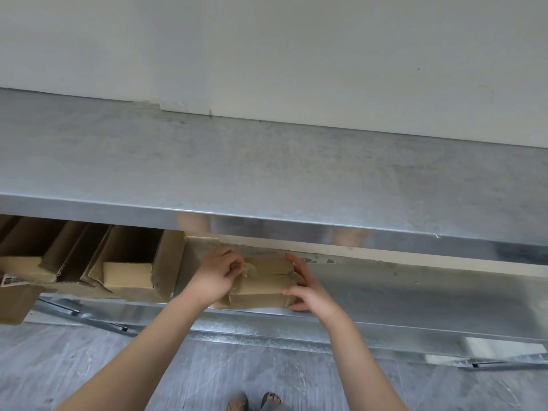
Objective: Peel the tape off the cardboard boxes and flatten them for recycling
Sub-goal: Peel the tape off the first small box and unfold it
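Setting: a person, seen from above, stands at a steel table and reaches under its top to the lower shelf
Box: a small cardboard box sits at the shelf's front edge between the two hands, its long axis running left to right along that edge
Left hand: the left hand is at the box's left end, fingers curled, pinching a strip of clear tape lifted off the top face
Right hand: the right hand clasps the box's right end, fingers over the top and thumb on the front face, bracing it
Tape: it looks partly free, but the film is pale and blurred, so how much remains stuck is hard to tell
Key relation: the stuck length seems to lie rightward from the pinch, along the box's long axis toward the bracing hand; the left hand is the nearer one to peel
Other boxes: opened cardboard boxes stand to the left on the same shelf, not yet flattened
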The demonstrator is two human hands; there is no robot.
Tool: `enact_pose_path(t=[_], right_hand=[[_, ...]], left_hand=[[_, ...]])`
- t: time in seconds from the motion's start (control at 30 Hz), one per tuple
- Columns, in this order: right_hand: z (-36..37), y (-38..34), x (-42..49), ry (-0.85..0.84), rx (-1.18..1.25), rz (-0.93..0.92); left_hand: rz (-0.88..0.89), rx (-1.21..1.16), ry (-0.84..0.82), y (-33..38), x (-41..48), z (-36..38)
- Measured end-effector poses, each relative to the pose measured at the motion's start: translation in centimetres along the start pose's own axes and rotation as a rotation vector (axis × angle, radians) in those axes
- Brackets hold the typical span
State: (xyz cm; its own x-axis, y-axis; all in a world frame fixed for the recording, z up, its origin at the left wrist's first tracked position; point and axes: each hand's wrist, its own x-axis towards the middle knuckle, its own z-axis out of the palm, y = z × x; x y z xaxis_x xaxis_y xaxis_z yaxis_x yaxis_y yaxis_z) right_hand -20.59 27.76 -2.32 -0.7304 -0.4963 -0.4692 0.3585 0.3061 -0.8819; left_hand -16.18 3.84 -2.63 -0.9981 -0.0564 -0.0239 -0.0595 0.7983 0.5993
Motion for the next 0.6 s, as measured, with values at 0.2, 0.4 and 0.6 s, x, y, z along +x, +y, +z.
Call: enact_pose_path(t=[0.2,0.4,0.6], right_hand=[[0.1,-0.1,0.1,0.007,0.016,0.019],[0.3,-0.1,0.2,0.018,0.012,0.02],[0.1,-0.1,0.3,0.022,0.008,0.028]], left_hand=[[-0.063,-0.116,0.015,0.4,-0.9,-0.8],[-0.121,-0.112,-0.169,0.5,-0.3,-0.5],[-0.09,-0.011,-0.274,1.2,0.0,-0.8]])
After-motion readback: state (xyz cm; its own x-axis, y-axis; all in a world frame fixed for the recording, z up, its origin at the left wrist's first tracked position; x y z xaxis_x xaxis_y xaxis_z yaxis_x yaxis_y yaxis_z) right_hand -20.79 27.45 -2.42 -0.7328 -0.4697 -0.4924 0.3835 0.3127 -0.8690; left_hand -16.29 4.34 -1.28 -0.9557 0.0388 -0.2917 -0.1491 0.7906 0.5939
